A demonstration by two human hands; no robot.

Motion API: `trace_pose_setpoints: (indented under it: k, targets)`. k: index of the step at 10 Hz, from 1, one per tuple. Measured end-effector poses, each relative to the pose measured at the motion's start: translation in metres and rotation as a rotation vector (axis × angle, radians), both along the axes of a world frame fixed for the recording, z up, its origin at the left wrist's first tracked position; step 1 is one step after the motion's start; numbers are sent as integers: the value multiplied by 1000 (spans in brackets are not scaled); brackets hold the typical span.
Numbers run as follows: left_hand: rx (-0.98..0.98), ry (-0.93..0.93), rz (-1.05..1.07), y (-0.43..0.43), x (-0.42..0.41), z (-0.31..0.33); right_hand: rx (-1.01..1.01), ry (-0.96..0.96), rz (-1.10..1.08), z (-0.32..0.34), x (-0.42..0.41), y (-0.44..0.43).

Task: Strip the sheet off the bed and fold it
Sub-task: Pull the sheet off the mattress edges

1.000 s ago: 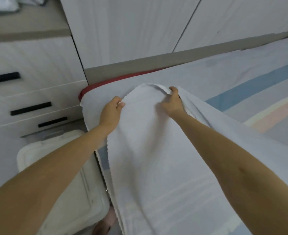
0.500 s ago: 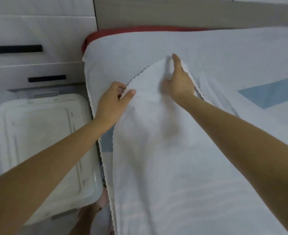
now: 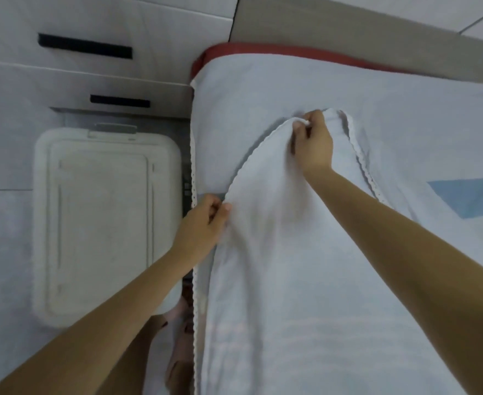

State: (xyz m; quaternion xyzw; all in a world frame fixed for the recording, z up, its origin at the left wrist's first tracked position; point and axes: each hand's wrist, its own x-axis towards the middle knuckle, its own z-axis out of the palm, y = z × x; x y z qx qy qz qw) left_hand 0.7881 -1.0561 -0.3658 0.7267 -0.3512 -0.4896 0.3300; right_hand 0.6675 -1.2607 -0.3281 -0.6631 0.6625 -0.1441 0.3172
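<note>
The sheet [image 3: 277,252] lies on the bed [image 3: 405,109], a scalloped-edged flap of it doubled over the layer beneath. The right hand [image 3: 313,143] pinches the flap's far tip; the left hand [image 3: 204,220] pinches its near edge at the bedside. Folding looks begun but far from done. Beside the bed stand a white bin [image 3: 103,223] and drawers [image 3: 86,78].

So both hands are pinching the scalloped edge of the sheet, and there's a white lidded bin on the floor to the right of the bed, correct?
Not quite. In the head view the white lidded bin sits on the floor to the left of the bed. The rest holds: left hand and right hand each pinch the sheet at its scalloped edge.
</note>
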Motion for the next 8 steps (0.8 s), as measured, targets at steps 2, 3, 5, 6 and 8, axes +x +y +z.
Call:
trace_pose_setpoints:
  k: [2, 3, 5, 6, 8]
  targets:
    - [-136, -61, 7, 2, 13, 3, -81, -70, -92, 18, 21, -16]
    - [-184, -101, 16, -11, 23, 7, -121, -59, -103, 18, 30, -25]
    - [-177, -103, 174, -40, 39, -6, -185, -55, 1, 15, 62, -51]
    - [-161, -126, 191, -49, 44, -18, -182, -57, 67, 1, 74, -70]
    - [-62, 39, 260, -30, 29, -28, -143, 24, 116, -15, 76, -63]
